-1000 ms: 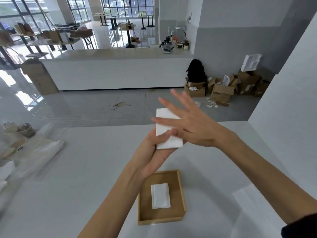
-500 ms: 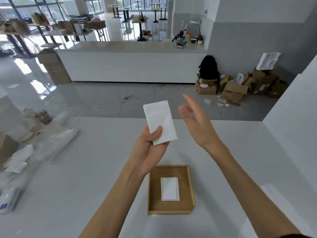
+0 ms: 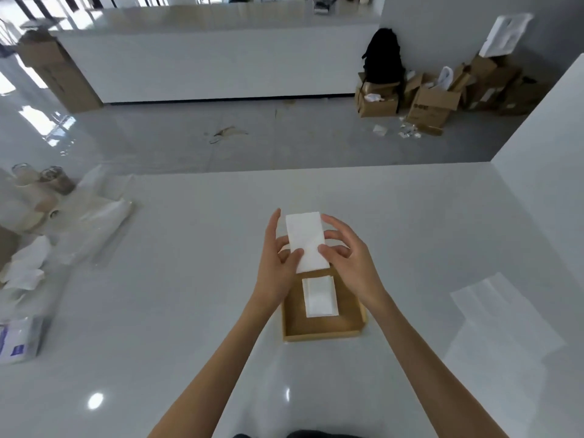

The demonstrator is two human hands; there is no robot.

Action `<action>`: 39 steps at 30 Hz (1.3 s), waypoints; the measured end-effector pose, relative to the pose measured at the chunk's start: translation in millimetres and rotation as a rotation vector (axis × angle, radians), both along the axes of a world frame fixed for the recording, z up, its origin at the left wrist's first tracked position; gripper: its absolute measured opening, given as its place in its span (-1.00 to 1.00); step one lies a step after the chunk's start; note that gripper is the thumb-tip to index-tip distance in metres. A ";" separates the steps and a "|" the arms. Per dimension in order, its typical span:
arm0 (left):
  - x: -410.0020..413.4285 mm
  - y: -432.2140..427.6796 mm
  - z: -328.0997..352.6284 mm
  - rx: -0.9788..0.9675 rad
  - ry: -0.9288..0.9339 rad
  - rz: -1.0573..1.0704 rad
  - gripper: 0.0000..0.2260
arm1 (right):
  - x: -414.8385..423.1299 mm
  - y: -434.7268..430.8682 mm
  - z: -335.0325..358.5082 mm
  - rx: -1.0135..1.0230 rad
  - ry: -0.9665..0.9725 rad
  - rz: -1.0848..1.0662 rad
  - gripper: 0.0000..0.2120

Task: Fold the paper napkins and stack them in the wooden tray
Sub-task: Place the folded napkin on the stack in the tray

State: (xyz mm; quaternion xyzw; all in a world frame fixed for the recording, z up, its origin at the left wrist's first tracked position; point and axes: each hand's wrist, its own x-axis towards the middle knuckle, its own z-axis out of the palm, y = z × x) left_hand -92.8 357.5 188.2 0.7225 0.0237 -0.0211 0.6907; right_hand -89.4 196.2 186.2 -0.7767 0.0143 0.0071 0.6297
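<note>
A folded white paper napkin (image 3: 306, 240) is held just above the far edge of the wooden tray (image 3: 292, 314). My left hand (image 3: 278, 263) grips its left side with the thumb on top. My right hand (image 3: 347, 263) pinches its right edge with thumb and fingers. Inside the tray lies another folded white napkin (image 3: 319, 297), flat and lengthwise. The tray sits on the white table in front of me, and both hands hide part of its far rim.
A clear plastic wrapper (image 3: 94, 216), loose white napkins (image 3: 25, 267) and glass jars (image 3: 47, 181) lie at the table's left. A tissue pack (image 3: 19, 339) sits at the left edge. A flat plastic sheet (image 3: 496, 308) lies on the right beside a white wall.
My right hand came back onto the napkin. Both hands lowered it from chest height down to just over the tray's far edge. The view tilted downward.
</note>
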 end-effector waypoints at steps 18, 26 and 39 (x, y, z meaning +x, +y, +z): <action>-6.0 -21.3 -206.9 0.460 0.357 -0.350 -0.50 | -18.6 -29.6 -205.1 -0.379 0.382 0.073 -0.64; 4.9 -30.7 -234.7 0.676 0.312 -0.383 -0.51 | -9.4 -24.1 -241.5 -0.492 0.372 0.060 -0.65; 15.8 -34.6 -252.3 0.681 0.365 -0.308 -0.46 | -7.4 -23.5 -260.9 -0.480 0.380 -0.048 -0.63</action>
